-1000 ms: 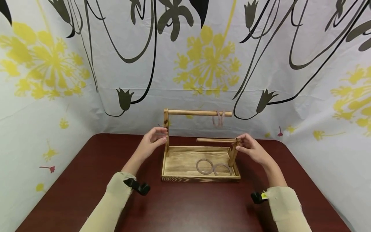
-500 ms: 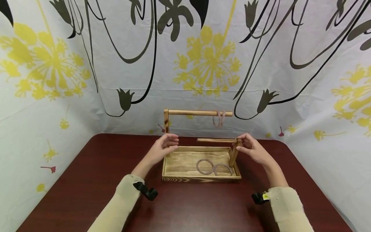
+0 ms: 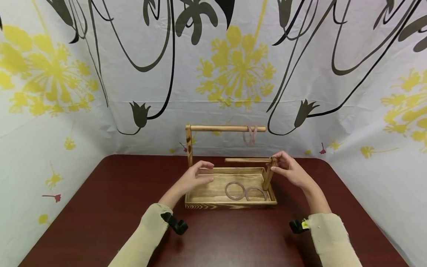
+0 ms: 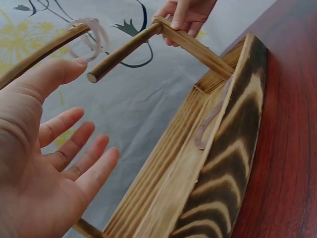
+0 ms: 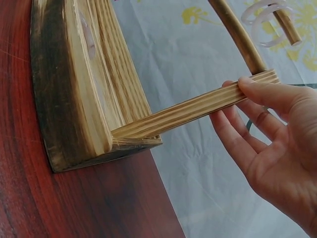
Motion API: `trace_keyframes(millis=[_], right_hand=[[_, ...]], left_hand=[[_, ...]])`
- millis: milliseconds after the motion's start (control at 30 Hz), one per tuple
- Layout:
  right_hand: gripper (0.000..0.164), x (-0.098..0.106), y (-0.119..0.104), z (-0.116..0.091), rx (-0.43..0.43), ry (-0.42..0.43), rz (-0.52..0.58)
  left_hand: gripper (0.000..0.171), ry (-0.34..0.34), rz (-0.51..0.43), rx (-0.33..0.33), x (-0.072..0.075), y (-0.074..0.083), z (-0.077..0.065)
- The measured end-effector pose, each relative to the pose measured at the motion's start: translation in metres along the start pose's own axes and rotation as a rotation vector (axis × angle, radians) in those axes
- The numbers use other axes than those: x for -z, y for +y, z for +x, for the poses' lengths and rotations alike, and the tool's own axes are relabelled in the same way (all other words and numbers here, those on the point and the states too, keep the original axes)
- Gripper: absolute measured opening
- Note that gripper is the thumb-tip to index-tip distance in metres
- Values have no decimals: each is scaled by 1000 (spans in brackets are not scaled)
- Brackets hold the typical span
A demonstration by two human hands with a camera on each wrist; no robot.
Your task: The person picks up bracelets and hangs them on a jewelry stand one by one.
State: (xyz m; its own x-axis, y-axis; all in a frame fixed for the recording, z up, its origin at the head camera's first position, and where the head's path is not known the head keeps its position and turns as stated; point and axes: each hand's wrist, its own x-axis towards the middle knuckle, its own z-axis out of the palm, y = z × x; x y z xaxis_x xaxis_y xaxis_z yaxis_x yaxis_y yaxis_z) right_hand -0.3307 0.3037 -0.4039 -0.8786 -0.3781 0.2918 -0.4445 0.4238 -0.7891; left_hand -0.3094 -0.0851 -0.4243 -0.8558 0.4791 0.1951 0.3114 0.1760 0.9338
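A wooden bracelet stand has a shallow tray point(image 3: 230, 205), a tall left post point(image 3: 189, 146) with a long rod point(image 3: 217, 128), and a short right post point(image 3: 268, 177) with a shorter rod point(image 3: 247, 160). Two pale pink translucent bangles point(image 4: 103, 37) hang near the free end of the long rod. Two more lie flat in the tray, a left bangle point(image 3: 227, 192) and a right bangle point(image 3: 255, 188). My right hand point(image 3: 291, 170) pinches the top of the short post between thumb and fingers. Over the tray's left part, my left hand point(image 3: 192, 180) is held with fingers spread and nothing in it.
The stand rests on a dark red-brown table point(image 3: 220, 237). Behind and beside it hangs a white cloth point(image 3: 160, 85) printed with flowers. Black camera mounts point(image 3: 175, 223) sit at both sleeve cuffs.
My left hand has left the tall post and moved right and down over the tray. My right hand stays on the short post. The bangles have not moved on the stand.
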Motion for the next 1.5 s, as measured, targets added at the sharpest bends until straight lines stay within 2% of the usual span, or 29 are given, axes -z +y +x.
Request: trace_keyframes(millis=[133,333,433,567,667,967,1167,1367,1500], right_hand=[[30,-1,-2,-1,-17,-8,-16],[28,-1,-2,-1,13,3,8],[28,-2,-1,-1,13,5,20],[30,-4,0,0,-19,-2,19],[30,-5,0,0,-30,-1,13],[28,-6,0,-2,-37,-3,11],[32,-4,0,-1,-88,-3,-16],[32,0,-2,4,-96,10,-29],[32,1,-2,4,-108,12,-25]], left_hand=[[53,-73,13,14,-7,-4,2],[57,-201,10,40,-17,-5,9],[58,-233,11,51,-22,-7,12],[57,-258,42,102,-31,-10,15],[59,-256,78,129,-38,-12,17],[78,-215,188,194,-57,-21,19],[85,-195,228,201,-66,-28,26],[75,-129,369,183,-70,-26,40],[73,-120,509,140,-75,-29,46]])
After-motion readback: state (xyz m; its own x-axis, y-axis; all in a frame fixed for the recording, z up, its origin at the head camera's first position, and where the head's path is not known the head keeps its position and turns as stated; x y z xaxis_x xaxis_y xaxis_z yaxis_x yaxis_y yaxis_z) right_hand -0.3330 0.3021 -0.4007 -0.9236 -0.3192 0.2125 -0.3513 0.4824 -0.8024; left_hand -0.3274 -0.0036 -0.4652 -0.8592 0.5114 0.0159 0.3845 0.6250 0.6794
